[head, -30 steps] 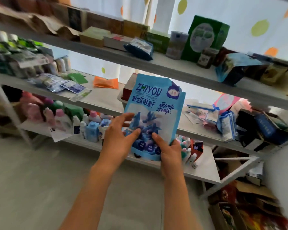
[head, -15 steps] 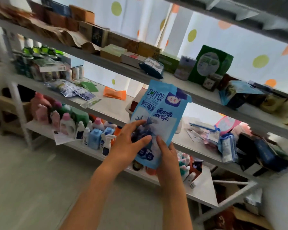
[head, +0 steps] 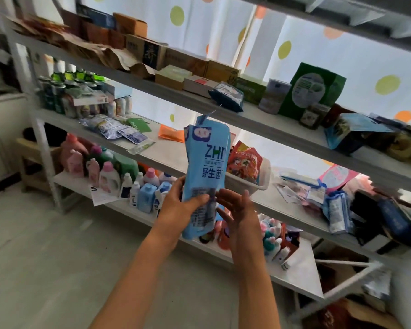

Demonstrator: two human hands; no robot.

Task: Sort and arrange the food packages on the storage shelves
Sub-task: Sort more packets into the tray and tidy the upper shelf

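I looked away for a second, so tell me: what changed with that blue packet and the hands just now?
The blue pouch has been turned from facing flat to edge-on and folded, and raised a little. The left hand keeps its grip on the lower part; the right hand, which held the bottom corner before, now looks open beside it. The white basket and the goods on the shelves stayed put.

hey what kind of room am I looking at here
Most likely a home storeroom or small stockroom. Open metal shelves hold mixed goods: cardboard boxes up top, detergent bottles low down, loose snack packets in a white basket. The left hand grips a blue food pouch.
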